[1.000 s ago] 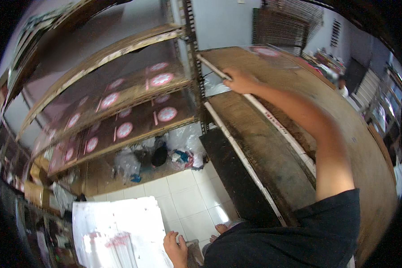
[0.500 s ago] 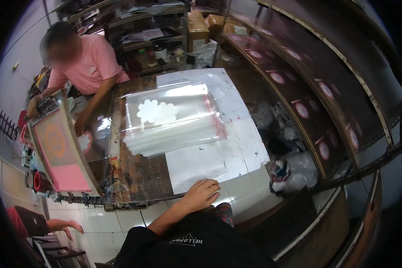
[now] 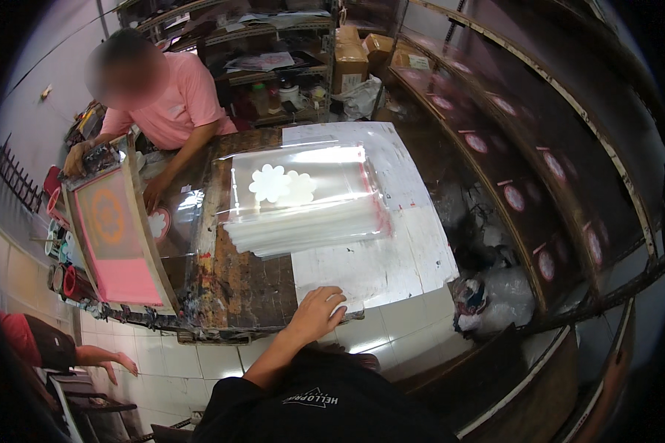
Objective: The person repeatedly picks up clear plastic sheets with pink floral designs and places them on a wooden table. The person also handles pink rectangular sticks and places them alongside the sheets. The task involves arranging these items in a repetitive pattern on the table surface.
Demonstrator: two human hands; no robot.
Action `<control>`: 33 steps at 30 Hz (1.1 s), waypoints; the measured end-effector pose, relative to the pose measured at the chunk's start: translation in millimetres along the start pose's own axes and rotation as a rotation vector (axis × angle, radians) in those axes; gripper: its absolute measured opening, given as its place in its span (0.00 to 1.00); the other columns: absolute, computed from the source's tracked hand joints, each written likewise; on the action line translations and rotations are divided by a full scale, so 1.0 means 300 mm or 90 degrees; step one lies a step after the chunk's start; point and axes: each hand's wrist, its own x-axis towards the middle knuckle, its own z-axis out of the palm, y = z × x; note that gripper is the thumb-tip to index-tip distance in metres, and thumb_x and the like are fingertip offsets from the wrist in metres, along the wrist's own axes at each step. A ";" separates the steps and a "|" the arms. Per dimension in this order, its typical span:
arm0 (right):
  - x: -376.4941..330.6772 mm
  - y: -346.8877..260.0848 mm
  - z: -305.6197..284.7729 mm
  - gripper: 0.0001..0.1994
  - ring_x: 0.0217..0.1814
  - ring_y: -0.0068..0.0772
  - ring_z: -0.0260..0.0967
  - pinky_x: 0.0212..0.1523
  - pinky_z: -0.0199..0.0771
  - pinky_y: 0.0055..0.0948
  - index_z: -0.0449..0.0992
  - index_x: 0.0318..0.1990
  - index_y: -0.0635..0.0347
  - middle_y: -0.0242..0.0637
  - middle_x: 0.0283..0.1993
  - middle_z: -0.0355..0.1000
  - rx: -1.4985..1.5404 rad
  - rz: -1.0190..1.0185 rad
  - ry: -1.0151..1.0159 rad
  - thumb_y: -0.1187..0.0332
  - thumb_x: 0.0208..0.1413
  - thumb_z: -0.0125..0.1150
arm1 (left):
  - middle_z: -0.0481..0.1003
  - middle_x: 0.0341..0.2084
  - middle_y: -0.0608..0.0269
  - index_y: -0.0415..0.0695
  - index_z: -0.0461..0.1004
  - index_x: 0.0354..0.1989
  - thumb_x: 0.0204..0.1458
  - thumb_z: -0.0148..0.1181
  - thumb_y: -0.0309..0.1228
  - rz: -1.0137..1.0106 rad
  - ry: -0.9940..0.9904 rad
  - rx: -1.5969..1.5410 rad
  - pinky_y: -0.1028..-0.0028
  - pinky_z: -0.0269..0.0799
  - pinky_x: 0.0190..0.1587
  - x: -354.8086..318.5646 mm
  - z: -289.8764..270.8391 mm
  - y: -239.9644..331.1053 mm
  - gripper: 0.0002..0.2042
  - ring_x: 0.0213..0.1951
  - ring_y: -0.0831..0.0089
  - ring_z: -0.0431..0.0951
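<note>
My left hand [image 3: 318,313] rests at the near edge of the worktable [image 3: 255,292], palm down with fingers stretched out, holding nothing. Beyond it lies a stack of clear plastic sheets [image 3: 303,214] with a white flower print, partly on white paper [image 3: 414,258]. At the right rim, what looks like my right hand [image 3: 618,360] is dark against the edge of a rack board [image 3: 606,384]; its fingers are too unclear to read. Across the table a person in a pink shirt [image 3: 188,92] holds up a tilted printing screen [image 3: 114,229]. That person's other hand touches a printed sheet [image 3: 159,224].
A drying rack [image 3: 524,159] with several printed sheets stands along the right. Bundled clear plastic [image 3: 506,299] lies below it. Cardboard boxes [image 3: 351,63] and shelves stand at the back. Ink pots [image 3: 74,282] line the table's left side; another person's legs [image 3: 100,356] show lower left.
The view has shifted, so the table and stack sit further right. My left hand has slid slightly left along the table edge. The co-worker still holds the screen raised.
</note>
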 end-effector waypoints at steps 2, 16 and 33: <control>-0.002 0.021 -0.004 0.24 0.60 0.48 0.63 0.61 0.61 0.39 0.69 0.56 0.65 0.52 0.56 0.68 0.007 0.010 -0.006 0.57 0.57 0.58 | 0.73 0.44 0.52 0.40 0.75 0.39 0.50 0.61 0.29 -0.009 -0.018 -0.011 0.60 0.68 0.51 0.011 -0.004 -0.007 0.10 0.47 0.53 0.73; -0.110 -0.130 -0.110 0.24 0.50 0.54 0.71 0.53 0.68 0.44 0.72 0.53 0.63 0.54 0.47 0.74 -0.031 0.101 0.048 0.57 0.53 0.58 | 0.66 0.54 0.37 0.37 0.70 0.51 0.52 0.59 0.32 0.133 -0.053 0.171 0.51 0.59 0.60 -0.019 0.220 -0.139 0.19 0.58 0.41 0.64; -0.162 -0.142 -0.158 0.28 0.56 0.58 0.67 0.57 0.66 0.48 0.67 0.58 0.65 0.58 0.52 0.70 -0.063 0.178 0.056 0.53 0.56 0.57 | 0.66 0.53 0.32 0.35 0.70 0.52 0.54 0.56 0.28 0.230 -0.169 -0.056 0.50 0.56 0.62 0.113 0.433 0.099 0.18 0.57 0.37 0.63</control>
